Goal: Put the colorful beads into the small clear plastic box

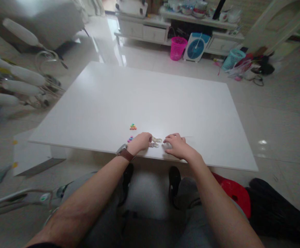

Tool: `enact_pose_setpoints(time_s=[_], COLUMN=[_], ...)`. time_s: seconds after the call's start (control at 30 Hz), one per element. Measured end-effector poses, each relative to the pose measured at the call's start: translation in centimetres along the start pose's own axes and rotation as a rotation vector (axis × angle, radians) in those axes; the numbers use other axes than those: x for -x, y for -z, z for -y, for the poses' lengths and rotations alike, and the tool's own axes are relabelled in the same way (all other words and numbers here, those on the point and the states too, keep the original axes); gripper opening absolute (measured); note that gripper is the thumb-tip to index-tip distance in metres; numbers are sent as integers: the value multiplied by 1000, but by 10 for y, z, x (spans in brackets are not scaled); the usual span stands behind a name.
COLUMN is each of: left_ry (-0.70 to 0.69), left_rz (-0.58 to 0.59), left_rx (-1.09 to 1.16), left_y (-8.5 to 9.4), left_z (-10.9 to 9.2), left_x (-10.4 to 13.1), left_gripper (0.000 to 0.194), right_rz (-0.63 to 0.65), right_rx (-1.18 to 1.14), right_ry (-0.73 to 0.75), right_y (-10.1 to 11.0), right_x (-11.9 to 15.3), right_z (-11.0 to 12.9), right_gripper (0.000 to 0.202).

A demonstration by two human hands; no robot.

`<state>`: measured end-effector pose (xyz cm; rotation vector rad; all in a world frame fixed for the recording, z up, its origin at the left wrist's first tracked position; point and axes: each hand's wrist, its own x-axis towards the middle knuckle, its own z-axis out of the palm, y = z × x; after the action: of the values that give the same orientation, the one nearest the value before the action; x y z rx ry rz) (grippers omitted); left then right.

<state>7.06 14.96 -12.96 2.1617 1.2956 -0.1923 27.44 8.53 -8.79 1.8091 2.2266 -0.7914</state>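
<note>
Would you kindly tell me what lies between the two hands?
The head view shows two short rows of overlapping ring-like pieces between the left hand and the right hand, on the table.

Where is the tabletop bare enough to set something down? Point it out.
The white table is bare beyond the green-and-orange pieces to its far edge, and towards its left and right ends. Crowding is at the near edge: purple-and-blue pieces, left hand, rings, right hand.
</note>
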Motion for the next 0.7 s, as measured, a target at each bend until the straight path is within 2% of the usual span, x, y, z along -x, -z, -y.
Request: enact_pose_setpoints(time_s=[0.53,0.7], left_ry=[10,-45], left_rz=[18,-24], left_rx=[-86,-7], left_y=[1,8], left_z=[-13,-9], left_x=[6,5], left_gripper=[14,8], right_rz=[-31,-80], right_rx=[-6,-15], right_ry=[-6,-4], right_y=[6,4], right_x=[4,5], right_z=[-5,-7], right_gripper=[34,28])
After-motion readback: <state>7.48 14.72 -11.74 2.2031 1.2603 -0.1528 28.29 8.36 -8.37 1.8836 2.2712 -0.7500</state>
